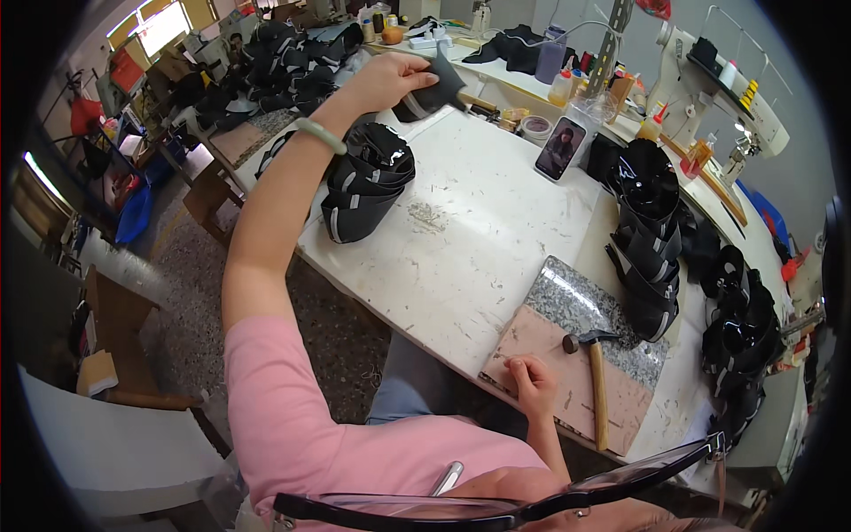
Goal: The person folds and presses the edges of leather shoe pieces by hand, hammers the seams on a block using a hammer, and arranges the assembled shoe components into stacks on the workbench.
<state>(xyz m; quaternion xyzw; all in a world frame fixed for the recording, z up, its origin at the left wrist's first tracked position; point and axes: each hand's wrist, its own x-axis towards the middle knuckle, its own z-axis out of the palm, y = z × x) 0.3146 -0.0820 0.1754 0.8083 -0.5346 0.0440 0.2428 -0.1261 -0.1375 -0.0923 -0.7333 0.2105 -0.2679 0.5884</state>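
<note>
My left hand, at the end of an outstretched arm, is closed on the edge of a black shoe upper over the table's far left part. Just nearer on the table stands a stack of black shoe uppers with grey strips. My right hand rests with curled fingers at the near edge of a pink board, and nothing shows in it. A hammer with a wooden handle lies right of that hand, its head toward a speckled stone slab.
A phone leans upright at the white table's back right. More black uppers are stacked along the right side. Behind are bottles and a sewing machine. Piled black pieces cover another table at the far left.
</note>
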